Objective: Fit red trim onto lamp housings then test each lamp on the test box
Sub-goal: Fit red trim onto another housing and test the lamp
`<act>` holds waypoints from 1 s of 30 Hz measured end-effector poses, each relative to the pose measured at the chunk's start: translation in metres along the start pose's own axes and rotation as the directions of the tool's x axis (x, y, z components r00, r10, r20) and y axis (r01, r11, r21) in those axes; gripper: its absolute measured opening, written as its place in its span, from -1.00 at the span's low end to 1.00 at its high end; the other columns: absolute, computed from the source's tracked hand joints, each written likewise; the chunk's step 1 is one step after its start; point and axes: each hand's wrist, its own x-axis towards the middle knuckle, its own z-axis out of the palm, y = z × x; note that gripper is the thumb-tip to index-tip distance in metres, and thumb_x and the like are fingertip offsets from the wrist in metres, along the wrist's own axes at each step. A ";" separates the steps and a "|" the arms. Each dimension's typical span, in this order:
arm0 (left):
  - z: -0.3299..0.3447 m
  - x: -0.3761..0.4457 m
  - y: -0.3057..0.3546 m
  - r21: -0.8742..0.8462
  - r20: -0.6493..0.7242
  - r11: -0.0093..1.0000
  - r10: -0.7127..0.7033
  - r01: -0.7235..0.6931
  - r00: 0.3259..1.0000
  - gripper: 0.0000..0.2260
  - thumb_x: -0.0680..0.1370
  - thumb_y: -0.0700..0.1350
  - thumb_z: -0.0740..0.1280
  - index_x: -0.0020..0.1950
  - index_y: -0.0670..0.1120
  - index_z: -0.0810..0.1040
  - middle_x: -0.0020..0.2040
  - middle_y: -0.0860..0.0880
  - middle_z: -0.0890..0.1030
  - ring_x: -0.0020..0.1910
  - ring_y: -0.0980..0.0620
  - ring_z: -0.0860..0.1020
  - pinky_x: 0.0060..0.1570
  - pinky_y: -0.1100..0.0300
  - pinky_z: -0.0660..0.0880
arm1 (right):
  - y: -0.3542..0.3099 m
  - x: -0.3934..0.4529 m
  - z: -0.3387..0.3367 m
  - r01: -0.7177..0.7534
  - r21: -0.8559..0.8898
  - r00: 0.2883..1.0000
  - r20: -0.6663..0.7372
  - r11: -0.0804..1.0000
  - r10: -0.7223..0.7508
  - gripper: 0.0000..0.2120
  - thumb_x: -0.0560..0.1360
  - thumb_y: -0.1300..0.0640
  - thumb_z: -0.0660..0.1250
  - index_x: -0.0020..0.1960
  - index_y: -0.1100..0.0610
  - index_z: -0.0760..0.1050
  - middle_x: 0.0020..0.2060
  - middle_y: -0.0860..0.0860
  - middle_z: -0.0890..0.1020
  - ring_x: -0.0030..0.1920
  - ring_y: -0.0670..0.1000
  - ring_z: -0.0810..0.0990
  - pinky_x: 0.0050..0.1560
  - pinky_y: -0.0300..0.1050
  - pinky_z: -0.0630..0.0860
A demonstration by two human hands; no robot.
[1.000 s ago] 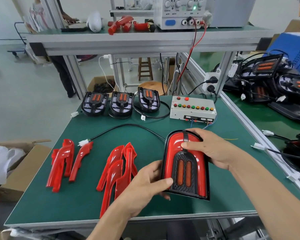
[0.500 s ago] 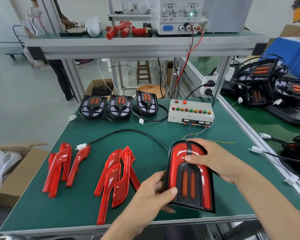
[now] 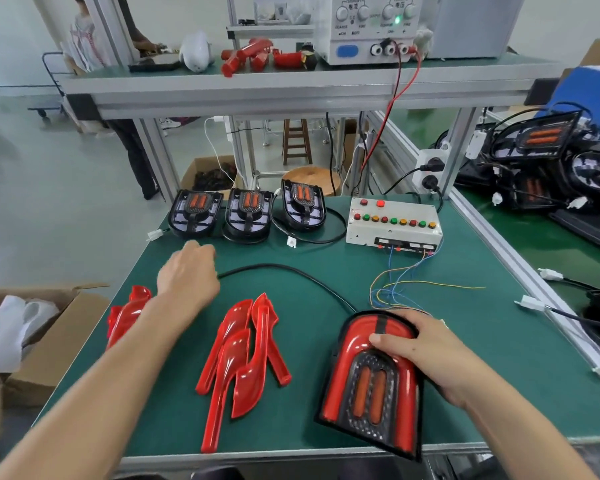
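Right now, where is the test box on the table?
In the head view, the test box sits at the green table's far right, right of three untrimmed lamp housings.

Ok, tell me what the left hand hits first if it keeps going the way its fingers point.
Probably the leftmost bare lamp housing; the left hand points up-table toward it, with a white connector just left of that line.

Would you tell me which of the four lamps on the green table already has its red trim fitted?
The lamp at the front edge, under the right hand; the three in the back row show bare black housings.
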 end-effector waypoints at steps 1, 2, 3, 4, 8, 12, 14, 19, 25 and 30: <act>0.001 0.011 -0.003 0.084 0.054 0.996 0.010 -0.014 0.999 -0.68 0.56 -0.24 0.36 0.32 -0.11 0.56 0.24 -0.14 0.52 0.21 -0.22 0.56 0.12 -0.08 0.56 | 0.000 0.002 0.008 -0.006 0.009 1.000 -0.025 1.000 0.006 -0.64 0.37 0.23 0.60 0.13 0.07 0.62 -0.11 -0.02 0.77 -0.09 0.01 0.75 -0.04 -0.18 0.66; 0.003 0.021 -0.006 0.144 0.105 0.989 0.018 -0.033 0.994 -0.67 0.55 -0.26 0.34 0.32 -0.10 0.55 0.25 -0.13 0.53 0.23 -0.22 0.56 0.12 -0.06 0.55 | 0.000 0.003 0.016 -0.013 0.020 0.999 -0.044 1.000 0.014 -0.65 0.37 0.22 0.61 0.11 0.07 0.62 -0.12 -0.02 0.77 -0.09 0.02 0.75 0.02 -0.10 0.67; 0.006 0.029 -0.009 0.190 0.157 0.981 0.016 -0.046 0.987 -0.66 0.54 -0.27 0.32 0.32 -0.09 0.54 0.26 -0.12 0.54 0.24 -0.20 0.57 0.11 -0.04 0.55 | 0.001 0.005 0.023 -0.016 0.022 0.998 -0.061 1.000 0.018 -0.67 0.37 0.20 0.61 0.09 0.07 0.62 -0.12 -0.03 0.77 -0.09 0.01 0.75 0.06 -0.06 0.66; 0.010 0.034 -0.011 0.227 0.203 0.972 0.011 -0.058 0.979 -0.66 0.54 -0.27 0.30 0.30 -0.08 0.54 0.27 -0.12 0.55 0.23 -0.19 0.58 0.08 -0.02 0.55 | 0.001 0.006 0.028 -0.016 0.016 0.997 -0.076 1.000 0.017 -0.68 0.38 0.18 0.61 0.08 0.05 0.62 -0.13 -0.05 0.77 -0.10 -0.01 0.75 0.07 -0.04 0.66; 0.026 0.047 -0.019 0.300 0.245 0.950 0.012 -0.087 0.969 -0.77 0.53 -0.27 0.27 0.15 -0.06 0.52 0.17 -0.10 0.59 0.13 -0.16 0.61 -0.12 0.06 0.47 | 0.004 0.009 0.037 -0.006 -0.046 0.992 -0.122 0.999 0.001 -0.76 0.43 0.06 0.58 0.06 0.00 0.62 -0.15 -0.15 0.75 -0.12 -0.11 0.73 0.07 -0.11 0.63; 0.032 0.055 -0.023 0.297 0.201 0.947 0.059 -0.118 0.978 -0.80 0.56 -0.24 0.27 0.16 -0.07 0.53 0.15 -0.11 0.59 0.12 -0.18 0.61 -0.08 0.04 0.51 | 0.008 0.007 0.037 -0.040 -0.168 0.986 -0.164 0.985 0.012 -0.73 0.48 -0.18 0.47 0.09 -0.10 0.56 -0.10 -0.18 0.72 -0.08 -0.19 0.68 0.06 -0.17 0.57; 0.031 0.058 -0.024 0.278 0.167 0.951 0.090 -0.135 0.982 -0.81 0.57 -0.22 0.27 0.18 -0.09 0.49 0.17 -0.12 0.59 0.14 -0.20 0.60 -0.08 0.03 0.48 | 0.008 0.004 0.034 -0.069 -0.301 0.986 -0.169 0.951 0.019 -0.63 0.49 -0.31 0.38 0.16 -0.13 0.50 0.03 -0.18 0.67 0.05 -0.13 0.64 0.11 -0.14 0.51; 0.009 0.061 -0.003 0.226 -0.076 0.943 0.268 -0.245 0.960 -0.81 0.53 -0.29 0.28 0.11 -0.11 0.41 0.01 -0.16 0.62 -0.02 -0.25 0.59 -0.25 0.01 0.36 | 0.003 -0.005 0.026 -0.058 -0.622 0.968 -0.226 0.781 -0.108 -0.42 0.52 -0.40 0.17 0.32 -0.04 0.53 0.13 -0.03 0.54 0.18 0.03 0.56 0.26 -0.03 0.45; -0.050 0.029 0.061 0.364 -0.323 0.807 0.578 -0.466 0.749 -0.78 0.50 -0.29 0.39 0.09 -0.08 0.51 -0.08 -0.01 0.60 0.02 -0.12 0.52 -0.36 0.12 0.24 | -0.030 -0.013 0.001 0.312 -0.549 0.760 -0.346 0.776 -0.551 -0.74 0.55 -0.08 0.35 0.19 -0.04 0.62 0.02 -0.29 0.54 0.08 -0.30 0.52 0.02 -0.37 0.40; -0.110 -0.018 0.105 0.409 -0.451 0.590 0.794 -0.696 0.408 -0.79 0.44 -0.38 0.41 -0.05 -0.10 0.60 -0.20 0.01 0.64 -0.02 -0.14 0.50 0.08 -0.05 0.34 | -0.067 -0.004 -0.021 0.470 -0.538 0.653 -0.322 0.700 -0.686 -0.63 0.59 0.06 0.38 0.39 -0.09 0.50 0.27 -0.24 0.51 0.27 -0.35 0.42 0.04 -0.44 0.41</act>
